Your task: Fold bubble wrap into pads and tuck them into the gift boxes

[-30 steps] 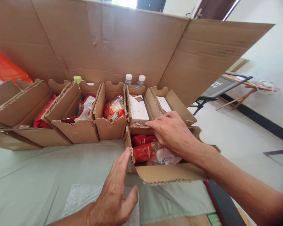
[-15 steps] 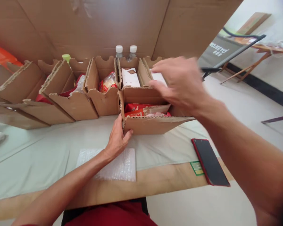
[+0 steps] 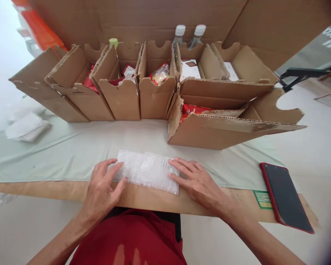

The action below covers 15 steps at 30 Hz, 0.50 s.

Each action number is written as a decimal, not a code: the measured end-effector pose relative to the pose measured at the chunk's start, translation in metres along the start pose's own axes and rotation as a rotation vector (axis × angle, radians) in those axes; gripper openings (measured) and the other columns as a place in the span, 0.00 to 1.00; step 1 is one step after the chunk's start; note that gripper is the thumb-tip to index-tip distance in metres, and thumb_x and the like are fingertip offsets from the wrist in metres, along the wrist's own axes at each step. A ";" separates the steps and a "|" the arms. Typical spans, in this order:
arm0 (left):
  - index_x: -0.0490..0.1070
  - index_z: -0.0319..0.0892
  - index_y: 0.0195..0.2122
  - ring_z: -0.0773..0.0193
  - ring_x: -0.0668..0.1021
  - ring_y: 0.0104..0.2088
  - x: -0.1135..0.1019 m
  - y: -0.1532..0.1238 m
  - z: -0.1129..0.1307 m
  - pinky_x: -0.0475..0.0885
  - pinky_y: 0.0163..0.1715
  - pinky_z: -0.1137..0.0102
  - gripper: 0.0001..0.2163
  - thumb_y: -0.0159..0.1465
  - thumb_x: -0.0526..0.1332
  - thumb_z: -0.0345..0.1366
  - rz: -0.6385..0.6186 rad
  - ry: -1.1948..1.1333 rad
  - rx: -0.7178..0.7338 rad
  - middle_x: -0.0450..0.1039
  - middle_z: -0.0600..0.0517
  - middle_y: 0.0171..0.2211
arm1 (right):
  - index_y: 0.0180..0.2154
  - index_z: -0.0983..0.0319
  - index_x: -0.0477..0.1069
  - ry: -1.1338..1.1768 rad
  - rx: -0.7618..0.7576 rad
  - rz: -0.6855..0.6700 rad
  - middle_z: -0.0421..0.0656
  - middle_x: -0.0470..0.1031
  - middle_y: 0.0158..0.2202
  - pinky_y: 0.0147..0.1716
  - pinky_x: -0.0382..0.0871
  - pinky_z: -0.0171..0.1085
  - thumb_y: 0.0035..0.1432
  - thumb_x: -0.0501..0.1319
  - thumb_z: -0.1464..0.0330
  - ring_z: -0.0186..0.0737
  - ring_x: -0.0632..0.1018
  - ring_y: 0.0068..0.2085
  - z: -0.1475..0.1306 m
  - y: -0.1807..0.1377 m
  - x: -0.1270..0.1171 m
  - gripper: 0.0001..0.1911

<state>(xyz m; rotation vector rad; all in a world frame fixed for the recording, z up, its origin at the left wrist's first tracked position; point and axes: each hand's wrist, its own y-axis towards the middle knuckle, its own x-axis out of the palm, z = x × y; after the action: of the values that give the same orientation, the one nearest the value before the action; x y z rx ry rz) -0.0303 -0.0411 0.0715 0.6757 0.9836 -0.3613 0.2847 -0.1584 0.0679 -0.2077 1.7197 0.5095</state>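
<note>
A sheet of clear bubble wrap [image 3: 147, 171] lies flat near the table's front edge. My left hand [image 3: 103, 184] is at its left end, fingers apart, with the fingertips on or just over the plastic. At the other end my right hand [image 3: 194, 180] rests with its fingers stretched out on the wrap. Neither hand grips anything. Beyond the right hand stands a cardboard bin [image 3: 209, 132] turned sideways, with red packets [image 3: 193, 109] inside.
Several cardboard bins [image 3: 124, 99] stand in a row along the back, holding packets and white boxes. Two bottles [image 3: 179, 31] poke up behind them. A red-cased phone [image 3: 288, 195] lies at the right over a green card [image 3: 262, 199]. White plastic [image 3: 27, 127] lies at far left.
Both hands have left the sideways bin and come down to the bubble wrap, one at each end. The view has shifted, and the sideways bin now stands untouched.
</note>
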 end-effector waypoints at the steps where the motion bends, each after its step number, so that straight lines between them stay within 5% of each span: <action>1: 0.71 0.38 0.56 0.44 0.76 0.49 0.002 -0.002 -0.008 0.75 0.47 0.49 0.16 0.70 0.59 0.37 0.003 0.077 -0.041 0.74 0.36 0.50 | 0.47 0.61 0.78 0.033 -0.010 0.005 0.53 0.72 0.65 0.50 0.74 0.52 0.57 0.53 0.87 0.56 0.72 0.65 0.000 0.002 0.003 0.26; 4: 0.70 0.37 0.57 0.44 0.77 0.42 0.007 0.001 -0.027 0.74 0.43 0.49 0.19 0.68 0.58 0.40 -0.098 0.199 -0.119 0.77 0.39 0.41 | 0.47 0.60 0.79 0.073 -0.012 0.081 0.52 0.75 0.62 0.49 0.74 0.51 0.59 0.53 0.85 0.53 0.73 0.64 -0.003 0.003 0.010 0.24; 7: 0.73 0.40 0.55 0.49 0.79 0.38 0.013 0.012 -0.031 0.73 0.41 0.56 0.17 0.65 0.57 0.32 -0.192 0.167 -0.095 0.79 0.45 0.35 | 0.45 0.59 0.79 0.036 -0.016 0.175 0.51 0.80 0.57 0.45 0.74 0.47 0.62 0.53 0.84 0.51 0.77 0.60 -0.010 -0.001 0.013 0.22; 11: 0.74 0.43 0.53 0.53 0.81 0.39 0.023 0.049 -0.027 0.73 0.41 0.60 0.20 0.62 0.55 0.24 -0.182 0.118 -0.017 0.80 0.47 0.36 | 0.47 0.60 0.77 0.038 0.003 0.226 0.47 0.83 0.49 0.44 0.71 0.46 0.63 0.53 0.83 0.47 0.81 0.50 -0.033 0.001 0.010 0.20; 15: 0.74 0.41 0.55 0.48 0.78 0.47 0.022 0.094 -0.029 0.72 0.49 0.54 0.19 0.63 0.59 0.26 -0.162 0.048 0.001 0.79 0.43 0.43 | 0.50 0.61 0.74 0.135 0.032 0.235 0.45 0.83 0.42 0.46 0.67 0.45 0.63 0.52 0.84 0.43 0.80 0.43 -0.071 0.019 0.013 0.21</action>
<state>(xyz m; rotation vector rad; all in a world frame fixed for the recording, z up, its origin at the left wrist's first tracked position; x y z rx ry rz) 0.0160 0.0479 0.0752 0.6092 1.0875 -0.4896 0.2106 -0.1709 0.0691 -0.0157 1.8948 0.6516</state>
